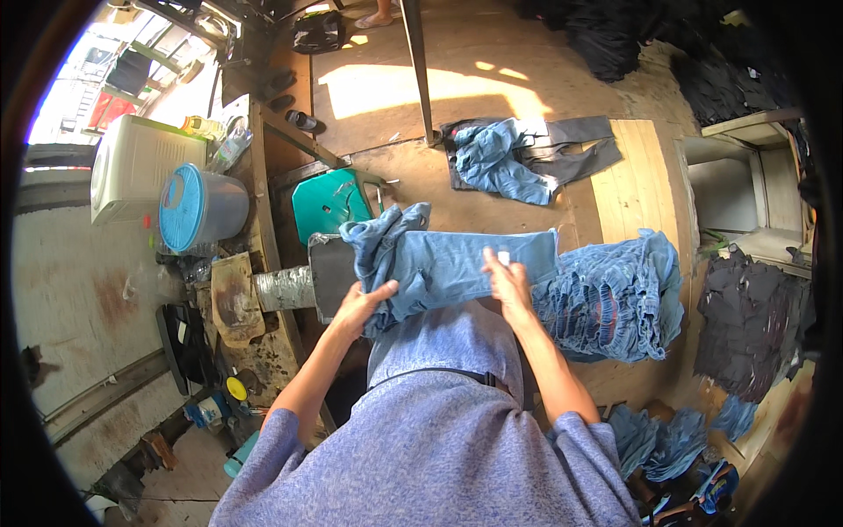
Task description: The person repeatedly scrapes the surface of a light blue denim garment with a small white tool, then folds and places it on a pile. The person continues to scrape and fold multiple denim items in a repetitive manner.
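A pair of blue jeans (pixel 465 263) is stretched over a dark, padded horizontal form (pixel 332 274) in front of me. Its upper part is bunched at the left, and one leg lies flat toward the right. My left hand (pixel 362 307) grips the bunched denim, thumb on top, the other fingers partly hidden by cloth. Over the flat leg, my right hand (pixel 509 285) is closed, with a small white piece (pixel 503 257) showing at its fingertips; I cannot tell what it is. Right of the form sits a thick pile of blue denim garments (pixel 610 299).
A green stool (pixel 332 206) stands just beyond the form. Farther off, jeans and dark trousers (pixel 571 149) lie on the wooden floor. At left are a blue-lidded bucket (pixel 202 206) and a taped post (pixel 285 289); dark garment stacks (pixel 746 316) are at right.
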A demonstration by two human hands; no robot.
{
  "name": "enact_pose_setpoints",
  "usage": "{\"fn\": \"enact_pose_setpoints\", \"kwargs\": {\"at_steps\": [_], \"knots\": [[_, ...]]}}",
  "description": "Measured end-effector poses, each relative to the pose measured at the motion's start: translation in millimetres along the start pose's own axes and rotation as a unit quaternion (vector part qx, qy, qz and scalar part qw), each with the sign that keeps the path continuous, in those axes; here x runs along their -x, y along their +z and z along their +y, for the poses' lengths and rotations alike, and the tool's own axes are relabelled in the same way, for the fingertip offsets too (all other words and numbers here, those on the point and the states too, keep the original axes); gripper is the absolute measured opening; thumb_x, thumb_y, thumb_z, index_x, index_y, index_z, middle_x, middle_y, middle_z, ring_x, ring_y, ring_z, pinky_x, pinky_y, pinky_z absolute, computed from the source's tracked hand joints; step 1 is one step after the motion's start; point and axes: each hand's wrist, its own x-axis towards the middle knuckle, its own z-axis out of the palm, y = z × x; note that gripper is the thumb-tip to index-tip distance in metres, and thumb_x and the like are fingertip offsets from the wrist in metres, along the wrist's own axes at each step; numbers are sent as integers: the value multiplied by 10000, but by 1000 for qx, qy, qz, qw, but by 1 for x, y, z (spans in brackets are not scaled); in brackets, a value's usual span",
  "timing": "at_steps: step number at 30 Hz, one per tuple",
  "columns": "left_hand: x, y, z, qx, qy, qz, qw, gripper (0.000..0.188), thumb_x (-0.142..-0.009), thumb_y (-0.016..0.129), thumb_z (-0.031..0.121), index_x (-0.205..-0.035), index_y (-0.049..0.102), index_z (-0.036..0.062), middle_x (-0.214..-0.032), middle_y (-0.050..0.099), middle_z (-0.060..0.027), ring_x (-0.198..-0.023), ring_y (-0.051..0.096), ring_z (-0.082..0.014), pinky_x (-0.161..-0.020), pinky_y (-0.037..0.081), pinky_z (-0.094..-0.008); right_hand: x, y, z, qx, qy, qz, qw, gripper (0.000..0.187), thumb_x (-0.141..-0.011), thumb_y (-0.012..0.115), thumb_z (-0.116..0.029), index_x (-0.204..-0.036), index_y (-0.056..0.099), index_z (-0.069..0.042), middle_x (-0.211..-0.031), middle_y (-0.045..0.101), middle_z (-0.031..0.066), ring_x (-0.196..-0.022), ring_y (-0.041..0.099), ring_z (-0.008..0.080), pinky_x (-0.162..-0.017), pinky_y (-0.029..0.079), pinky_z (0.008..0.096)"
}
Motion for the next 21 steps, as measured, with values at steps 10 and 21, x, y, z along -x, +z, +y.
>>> {"fn": "enact_pose_setpoints", "kwargs": {"at_steps": [10, 21], "knots": [[-9, -49, 10, 130, 58, -46, 989, 426, -1079, 677, 371, -1371, 672, 60, -1305, 748, -60, -1172, 723, -213, -1017, 580, -408, -27, -113, 39, -238, 149, 238, 930, 535, -930, 876, -440, -741, 443, -189, -567, 318, -83, -400, 296, 70, -365, 235, 279], [-106, 214, 16, 68, 23, -149, 986, 175, -1080, 695, 270, -1188, 677, 133, -1126, 739, 12, -1002, 717, -134, -916, 579, -354, -21, -434, -136, -237, -187, 471, 829, 622, -944, 857, -462, -622, 387, -214, -537, 362, -85, -405, 289, 68, -380, 208, 296]]}}
